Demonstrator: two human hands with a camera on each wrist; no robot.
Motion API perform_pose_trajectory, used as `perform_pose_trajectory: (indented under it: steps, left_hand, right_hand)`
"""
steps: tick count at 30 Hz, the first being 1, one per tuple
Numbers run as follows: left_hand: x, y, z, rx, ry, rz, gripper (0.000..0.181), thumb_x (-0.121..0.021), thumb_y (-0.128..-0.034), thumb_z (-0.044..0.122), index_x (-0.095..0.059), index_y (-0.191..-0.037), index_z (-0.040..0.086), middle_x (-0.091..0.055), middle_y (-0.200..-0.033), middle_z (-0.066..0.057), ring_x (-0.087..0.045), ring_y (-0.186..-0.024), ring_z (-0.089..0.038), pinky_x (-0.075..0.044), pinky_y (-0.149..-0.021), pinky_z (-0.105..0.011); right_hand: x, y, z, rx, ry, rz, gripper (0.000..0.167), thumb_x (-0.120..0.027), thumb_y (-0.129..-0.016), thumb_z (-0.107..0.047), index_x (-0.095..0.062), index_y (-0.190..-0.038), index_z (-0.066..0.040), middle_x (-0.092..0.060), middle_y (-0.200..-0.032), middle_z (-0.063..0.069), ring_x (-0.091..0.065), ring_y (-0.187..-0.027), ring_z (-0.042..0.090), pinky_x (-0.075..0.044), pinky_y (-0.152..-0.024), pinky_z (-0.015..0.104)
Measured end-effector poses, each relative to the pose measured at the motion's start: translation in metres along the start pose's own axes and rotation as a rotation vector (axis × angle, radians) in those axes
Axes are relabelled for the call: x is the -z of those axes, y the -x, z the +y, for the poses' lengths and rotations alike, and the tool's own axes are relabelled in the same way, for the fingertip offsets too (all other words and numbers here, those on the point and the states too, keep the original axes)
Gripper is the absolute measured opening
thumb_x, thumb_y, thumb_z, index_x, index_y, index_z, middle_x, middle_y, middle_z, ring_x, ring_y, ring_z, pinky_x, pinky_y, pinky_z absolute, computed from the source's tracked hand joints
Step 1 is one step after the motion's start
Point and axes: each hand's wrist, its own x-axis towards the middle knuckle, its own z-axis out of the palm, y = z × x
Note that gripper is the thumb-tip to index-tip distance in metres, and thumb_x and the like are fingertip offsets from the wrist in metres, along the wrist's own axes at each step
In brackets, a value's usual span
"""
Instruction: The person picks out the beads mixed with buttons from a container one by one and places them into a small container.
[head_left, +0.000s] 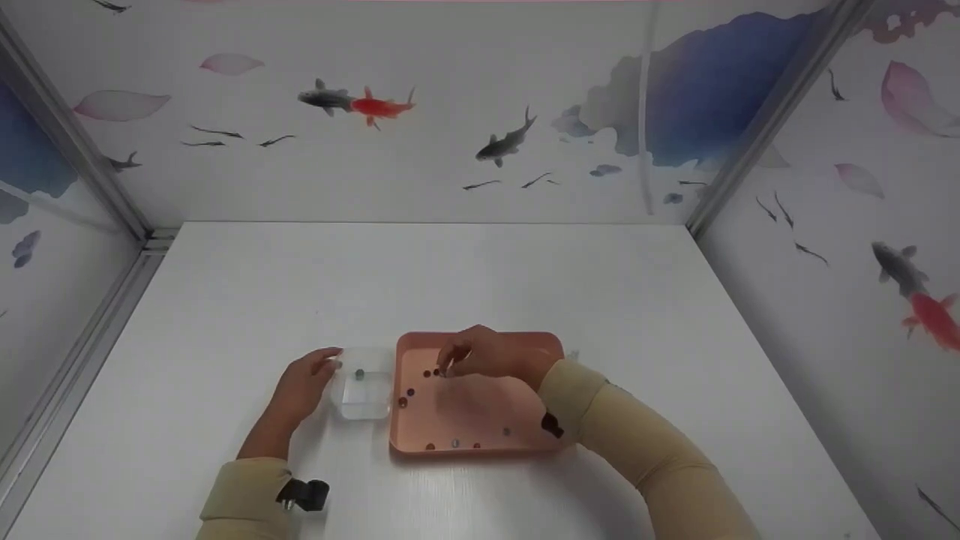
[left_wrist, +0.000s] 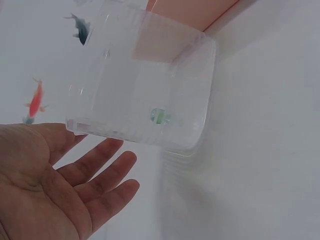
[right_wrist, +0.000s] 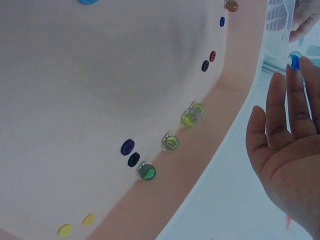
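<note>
My right hand [head_left: 486,354] is over the left part of a pink tray [head_left: 517,448]. Its fingertips pinch a blue glass marble [right_wrist: 294,61]. To the left of the tray stands a clear plastic box [left_wrist: 195,90], in which a green marble [left_wrist: 158,116] lies. My left hand [head_left: 300,386] touches the box's left side with loosely extended fingers; part of one finger is hidden behind the box wall. In the tray lie several marbles, among them a green marble [right_wrist: 147,172], and flat buttons such as a dark blue button [right_wrist: 128,147] and a yellow button [right_wrist: 65,230].
The tray and box rest on a white table [head_left: 300,277]. Walls printed with fish [head_left: 506,142] and petals border its back and sides. Small dark camera mounts [head_left: 304,495] sit at both wrists. A small pale item [head_left: 574,354], too small to identify, shows beside the tray's right edge.
</note>
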Motion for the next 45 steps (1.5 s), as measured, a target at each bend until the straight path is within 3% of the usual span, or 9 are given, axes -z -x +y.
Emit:
perform_pose_trajectory:
  steps: [4,7,11,16,20,27,36,39,45]
  left_hand:
    - [0.001,0.002,0.001,-0.005,-0.015,0.001,0.041,-0.042,-0.1044,0.020,-0.045,-0.141,0.002,-0.044,-0.144,-0.025,-0.033,-0.137,-0.043,-0.030,-0.111,-0.057]
    - [0.002,0.002,0.001,-0.007,-0.021,-0.001,0.041,-0.042,-0.1046,0.020,-0.045,-0.141,0.002,-0.042,-0.146,-0.024,-0.031,-0.139,-0.043,-0.029,-0.112,-0.057]
    - [0.002,0.002,0.001,-0.010,-0.029,-0.003,0.041,-0.042,-0.1048,0.021,-0.045,-0.141,0.002,-0.040,-0.147,-0.024,-0.030,-0.139,-0.043,-0.028,-0.112,-0.056]
    - [0.003,0.003,0.004,-0.013,-0.029,0.000,0.041,-0.042,-0.1047,0.021,-0.046,-0.141,0.001,-0.039,-0.147,-0.024,-0.029,-0.139,-0.043,-0.027,-0.113,-0.057]
    - [0.004,0.002,0.005,-0.003,-0.032,0.001,0.041,-0.043,-0.1045,0.022,-0.046,-0.141,0.002,-0.039,-0.148,-0.024,-0.030,-0.139,-0.043,-0.027,-0.113,-0.056]
    - [0.005,0.002,0.003,0.001,-0.016,-0.003,0.042,-0.042,-0.1048,0.021,-0.044,-0.142,0.002,-0.045,-0.142,-0.025,-0.037,-0.135,-0.043,-0.033,-0.109,-0.057]
    - [0.004,0.002,0.003,0.004,-0.008,0.000,0.042,-0.042,-0.1048,0.021,-0.044,-0.141,0.001,-0.042,-0.146,-0.023,-0.032,-0.139,-0.042,-0.030,-0.112,-0.056]
    - [0.003,0.001,0.003,0.012,-0.012,-0.003,0.042,-0.041,-0.1050,0.022,-0.044,-0.142,0.002,-0.040,-0.148,-0.022,-0.031,-0.139,-0.042,-0.029,-0.112,-0.055]
    - [0.002,0.002,0.004,0.015,-0.024,-0.005,0.042,-0.042,-0.1050,0.022,-0.045,-0.142,0.003,-0.040,-0.148,-0.022,-0.030,-0.140,-0.042,-0.029,-0.112,-0.055]
  right_hand:
    - [0.001,0.000,-0.003,-0.062,0.007,0.035,0.010,-0.067,-0.091,-0.023,-0.071,-0.098,-0.027,-0.065,-0.109,-0.014,-0.058,-0.108,0.011,-0.048,-0.094,0.043]
    - [0.001,-0.001,-0.005,-0.073,0.016,0.062,0.009,-0.067,-0.090,-0.024,-0.071,-0.097,-0.029,-0.064,-0.107,-0.013,-0.058,-0.099,0.014,-0.051,-0.080,0.044]
    - [0.001,-0.006,-0.006,0.002,-0.002,0.108,0.012,-0.066,-0.091,-0.017,-0.072,-0.100,-0.021,-0.067,-0.100,-0.006,-0.059,-0.089,0.018,-0.053,-0.068,0.039]
    - [0.002,-0.010,-0.009,0.114,-0.019,0.159,0.017,-0.065,-0.092,-0.007,-0.070,-0.108,-0.005,-0.069,-0.099,0.002,-0.064,-0.091,0.015,-0.055,-0.083,0.031]
    - [0.006,-0.012,-0.011,0.134,-0.034,0.189,0.017,-0.065,-0.092,-0.007,-0.071,-0.107,-0.004,-0.068,-0.099,0.002,-0.063,-0.088,0.014,-0.055,-0.081,0.031]
    - [0.008,-0.015,-0.013,0.205,-0.107,0.176,0.019,-0.059,-0.093,-0.002,-0.067,-0.110,0.002,-0.067,-0.101,0.010,-0.062,-0.083,0.015,-0.055,-0.079,0.044]
    - [0.005,-0.018,-0.018,0.230,-0.134,0.190,0.018,-0.060,-0.094,-0.003,-0.066,-0.110,0.003,-0.065,-0.099,0.010,-0.058,-0.086,0.044,-0.051,-0.066,0.026]
    - [0.004,-0.019,-0.020,0.224,-0.118,0.203,0.018,-0.061,-0.094,-0.005,-0.067,-0.109,0.002,-0.065,-0.100,0.010,-0.059,-0.087,0.042,-0.052,-0.067,0.028]
    - [0.000,-0.021,-0.022,0.205,-0.115,0.232,0.016,-0.063,-0.093,-0.007,-0.069,-0.108,-0.004,-0.065,-0.101,0.006,-0.061,-0.087,0.024,-0.055,-0.078,0.045]
